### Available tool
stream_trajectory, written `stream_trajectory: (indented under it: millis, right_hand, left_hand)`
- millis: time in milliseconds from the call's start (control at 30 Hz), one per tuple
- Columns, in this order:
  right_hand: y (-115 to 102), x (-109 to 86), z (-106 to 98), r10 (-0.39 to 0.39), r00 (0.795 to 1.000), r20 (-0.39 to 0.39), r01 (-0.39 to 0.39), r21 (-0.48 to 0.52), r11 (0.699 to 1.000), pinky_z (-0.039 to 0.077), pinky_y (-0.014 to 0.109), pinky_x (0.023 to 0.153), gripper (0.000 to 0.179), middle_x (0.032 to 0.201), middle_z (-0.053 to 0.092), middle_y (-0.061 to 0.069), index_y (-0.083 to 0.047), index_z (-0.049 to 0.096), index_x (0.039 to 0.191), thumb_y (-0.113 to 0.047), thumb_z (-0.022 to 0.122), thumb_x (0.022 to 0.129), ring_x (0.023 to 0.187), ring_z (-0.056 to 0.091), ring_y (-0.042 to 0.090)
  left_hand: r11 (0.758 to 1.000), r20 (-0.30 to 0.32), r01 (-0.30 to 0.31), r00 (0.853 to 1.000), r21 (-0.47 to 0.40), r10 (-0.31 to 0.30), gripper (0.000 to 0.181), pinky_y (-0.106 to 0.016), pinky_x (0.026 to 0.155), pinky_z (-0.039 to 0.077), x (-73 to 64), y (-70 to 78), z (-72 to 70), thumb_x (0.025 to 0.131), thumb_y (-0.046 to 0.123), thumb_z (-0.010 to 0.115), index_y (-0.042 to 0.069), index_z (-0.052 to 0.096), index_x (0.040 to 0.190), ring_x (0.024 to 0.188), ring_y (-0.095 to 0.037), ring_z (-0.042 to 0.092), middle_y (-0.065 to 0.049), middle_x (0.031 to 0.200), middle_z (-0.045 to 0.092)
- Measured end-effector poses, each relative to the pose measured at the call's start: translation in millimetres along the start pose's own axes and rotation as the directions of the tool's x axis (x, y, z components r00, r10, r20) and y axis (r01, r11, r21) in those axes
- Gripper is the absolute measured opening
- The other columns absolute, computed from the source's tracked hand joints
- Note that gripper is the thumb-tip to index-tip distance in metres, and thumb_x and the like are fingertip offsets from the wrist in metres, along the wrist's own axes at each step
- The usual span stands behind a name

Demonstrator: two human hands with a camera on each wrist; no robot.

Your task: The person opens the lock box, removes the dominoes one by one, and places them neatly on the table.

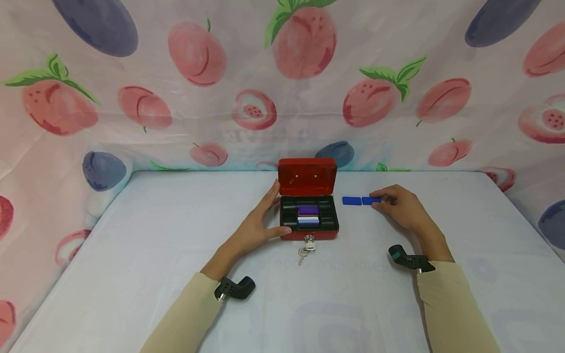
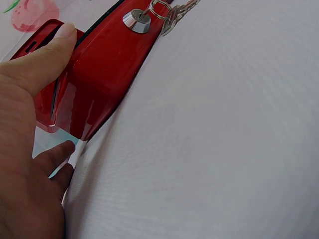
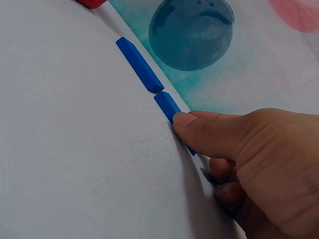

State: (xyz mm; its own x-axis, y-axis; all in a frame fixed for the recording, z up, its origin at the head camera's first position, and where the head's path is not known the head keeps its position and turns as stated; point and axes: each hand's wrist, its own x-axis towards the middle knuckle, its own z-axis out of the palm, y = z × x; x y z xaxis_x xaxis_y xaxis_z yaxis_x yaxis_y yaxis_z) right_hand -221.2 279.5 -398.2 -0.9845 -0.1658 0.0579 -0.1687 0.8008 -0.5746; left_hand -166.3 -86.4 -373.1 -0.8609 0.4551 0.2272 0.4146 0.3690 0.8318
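A red cash box [image 1: 310, 236] stands with its lid [image 1: 306, 176] raised and a black compartment tray [image 1: 328, 211] inside. In the tray's middle lie a purple block [image 1: 308, 210] and a white-and-blue piece [image 1: 308, 221]. My left hand [image 1: 256, 225] rests against the box's left side, thumb [image 2: 61, 40] on the front corner rim and fingers extended back toward the lid. To the right of the box, two small blue rectangular blocks [image 1: 351, 201] lie end to end. My right hand [image 1: 402, 208] pinches the right-hand block [image 3: 168, 105] between thumb and fingers, partly covering it.
A silver lock [image 2: 136, 21] on the box's front holds a key, and another key [image 1: 302, 254] hangs from its ring onto the white tablecloth [image 1: 282, 304]. Behind the table's back edge hangs a fruit-printed cloth [image 1: 190, 113].
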Motion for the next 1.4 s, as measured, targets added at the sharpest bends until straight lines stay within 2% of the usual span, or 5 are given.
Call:
stream_trajectory:
  millis: [333, 700, 867, 1133, 1400]
  right_hand:
    - [-5.7, 0.0, -4.0, 0.039, 0.996, -0.079, -0.036, 0.042, 0.998, 0.04, 0.042, 0.076, 0.035, 0.109, 0.053, 0.008, -0.015, 0.058, 0.115, -0.033, 0.06, 0.085, 0.092, 0.047, 0.025]
    - [40.0, 26.8, 11.6, -0.095, 0.969, -0.229, 0.094, -0.014, 0.995, 0.041, 0.034, 0.066, 0.031, 0.096, 0.055, -0.011, -0.037, 0.058, 0.109, -0.051, 0.055, 0.081, 0.083, 0.049, 0.012]
    - [42.5, 33.9, 13.9, -0.146, 0.955, -0.257, 0.147, -0.015, 0.989, 0.04, 0.033, 0.061, 0.028, 0.091, 0.057, -0.017, -0.04, 0.06, 0.103, -0.052, 0.058, 0.079, 0.081, 0.048, 0.008]
    - [-36.0, 7.7, -11.7, -0.161, 0.977, -0.14, 0.174, 0.086, 0.981, 0.041, 0.036, 0.059, 0.029, 0.089, 0.061, -0.002, -0.016, 0.064, 0.104, -0.035, 0.061, 0.083, 0.082, 0.048, 0.016]
    - [-58.4, 3.4, -8.3, -0.206, 0.975, -0.081, 0.213, 0.102, 0.972, 0.042, 0.037, 0.063, 0.021, 0.091, 0.061, -0.004, -0.018, 0.065, 0.1, -0.031, 0.061, 0.084, 0.082, 0.047, 0.015]
  left_hand:
    - [1.0, 0.002, -0.006, 1.0, 0.003, 0.006, 0.095, -0.046, 0.102, 0.021, 0.1, -0.8, 0.3, 0.075, 0.016, 0.072, 0.015, 0.007, 0.144, 0.126, -0.031, 0.029, -0.001, 0.149, 0.005]
    - [1.0, 0.006, -0.007, 1.0, 0.014, 0.007, 0.095, -0.047, 0.102, 0.021, 0.6, -2.2, 0.7, 0.075, 0.018, 0.072, 0.014, 0.007, 0.144, 0.126, -0.031, 0.029, -0.001, 0.149, 0.005]
    - [1.0, -0.002, 0.003, 1.0, 0.025, -0.003, 0.095, -0.049, 0.101, 0.023, 0.5, -1.6, 1.1, 0.074, 0.019, 0.072, 0.016, 0.008, 0.144, 0.126, -0.031, 0.03, -0.002, 0.149, 0.006]
    - [1.0, 0.003, 0.003, 1.0, 0.025, -0.003, 0.095, -0.048, 0.101, 0.022, 0.1, -1.3, 0.5, 0.075, 0.019, 0.072, 0.016, 0.007, 0.144, 0.127, -0.031, 0.029, -0.001, 0.149, 0.005]
    - [1.0, 0.0, -0.013, 1.0, 0.019, 0.013, 0.095, -0.048, 0.102, 0.022, -0.4, -2.6, 0.9, 0.075, 0.017, 0.072, 0.015, 0.008, 0.144, 0.126, -0.031, 0.029, -0.001, 0.149, 0.005]
